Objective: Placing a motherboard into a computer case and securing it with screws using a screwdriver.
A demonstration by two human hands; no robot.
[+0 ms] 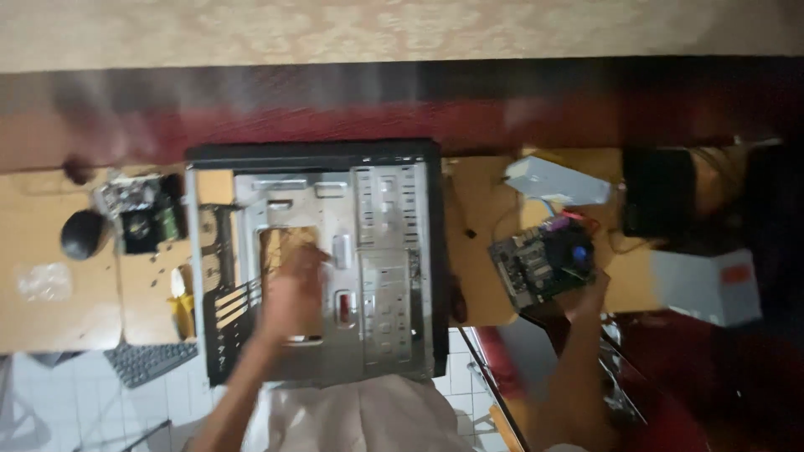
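The left hand (293, 289) lies spread and fairly wide inside the open computer case (314, 259), its palm pressed on the bare metal tray; it grips nothing that shows. The right hand (591, 293) reaches off to the side and holds the motherboard (543, 264) by its near edge, fingers closed under it, though blur hides the exact grip. The board hangs tilted above the desk (481, 251), well apart from the case.

By the look of it, the step in hand is steadying the empty case while the board is carried. The next move would call for turning the board flat and lining its edges up with the tray.

The case lies on its side on the desk, open face up, its long axis running away from the person toward the wall. The board's long axis slants across that line, with its blue fan (579, 249) on the far side.
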